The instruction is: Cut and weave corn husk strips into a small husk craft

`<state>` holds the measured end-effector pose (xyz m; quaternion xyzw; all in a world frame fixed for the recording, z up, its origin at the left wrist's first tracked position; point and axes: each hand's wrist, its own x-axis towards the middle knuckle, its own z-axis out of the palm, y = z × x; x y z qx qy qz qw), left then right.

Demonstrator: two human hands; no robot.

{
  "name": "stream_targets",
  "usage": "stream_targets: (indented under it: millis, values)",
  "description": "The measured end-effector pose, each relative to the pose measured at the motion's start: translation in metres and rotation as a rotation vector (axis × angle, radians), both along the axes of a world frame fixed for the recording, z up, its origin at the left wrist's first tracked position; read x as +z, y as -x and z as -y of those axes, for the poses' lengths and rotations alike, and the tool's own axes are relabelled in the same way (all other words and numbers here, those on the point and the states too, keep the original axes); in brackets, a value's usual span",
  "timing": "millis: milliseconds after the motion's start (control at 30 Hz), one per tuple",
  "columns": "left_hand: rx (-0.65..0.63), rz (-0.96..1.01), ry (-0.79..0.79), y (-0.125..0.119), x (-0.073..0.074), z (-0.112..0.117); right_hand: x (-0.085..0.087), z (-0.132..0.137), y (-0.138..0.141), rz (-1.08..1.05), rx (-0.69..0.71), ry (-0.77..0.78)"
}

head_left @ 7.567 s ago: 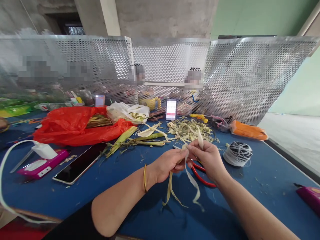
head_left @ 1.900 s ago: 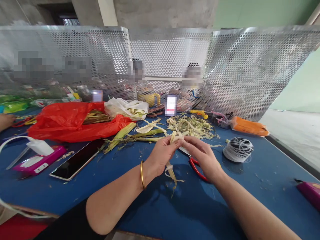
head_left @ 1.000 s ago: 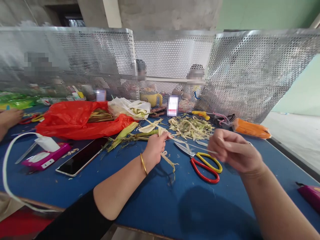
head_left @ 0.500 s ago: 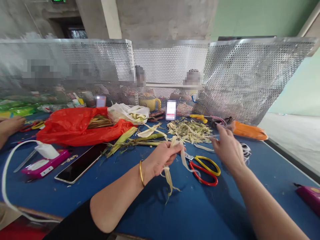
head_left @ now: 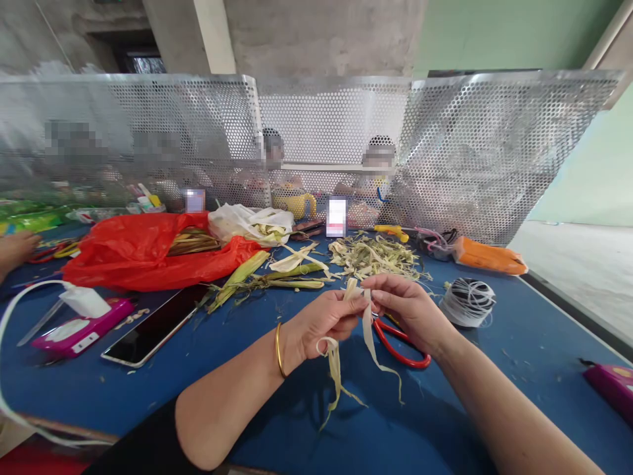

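My left hand (head_left: 329,316) is closed around pale corn husk strips (head_left: 333,376), whose thin ends dangle below the fingers. My right hand (head_left: 408,307) has come up against it, thumb and fingers pinched at a flat husk strip (head_left: 368,326) that hangs between the hands. Its exact fingertip hold is partly hidden. Beneath the right hand lie scissors with a red handle loop (head_left: 405,361); their other loop is mostly covered. Behind both hands spreads a heap of husk shreds (head_left: 373,257). To the right stands a spool of whitish cord (head_left: 467,303).
Left of centre are a red plastic bag (head_left: 128,254), longer husk pieces (head_left: 240,280), a phone (head_left: 155,326) and a purple power strip (head_left: 84,330). An orange packet (head_left: 489,256) lies back right. A perforated metal screen (head_left: 336,122) borders the table. Another person's hand (head_left: 17,251) is far left.
My right hand has moved left and down from near the orange packet to the husk at my left hand. It now covers part of the scissors, and the cord spool shows fully.
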<state>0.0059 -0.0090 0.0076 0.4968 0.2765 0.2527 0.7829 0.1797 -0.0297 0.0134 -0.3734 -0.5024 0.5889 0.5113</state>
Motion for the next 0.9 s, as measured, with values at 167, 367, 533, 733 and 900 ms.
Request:
stream_targets:
  millis: [167, 367, 533, 733, 900]
  values:
    - [-0.057, 0.046, 0.045, 0.001, 0.002, 0.0, 0.001, 0.001, 0.002, -0.041, 0.016, 0.057]
    - [-0.056, 0.061, 0.113, 0.0, 0.007, 0.002, -0.007, -0.003, 0.005, -0.035, -0.043, 0.017]
    - [0.117, 0.082, 0.203, -0.003, 0.004, 0.0, -0.004, -0.003, 0.002, 0.126, -0.202, -0.157]
    - [0.237, 0.096, 0.193, -0.005, -0.002, -0.005, 0.003, 0.0, -0.001, 0.441, -0.456, -0.409]
    - [0.294, -0.015, -0.053, -0.007, -0.005, 0.0, 0.002, 0.008, 0.007, 0.572, -0.371, -0.476]
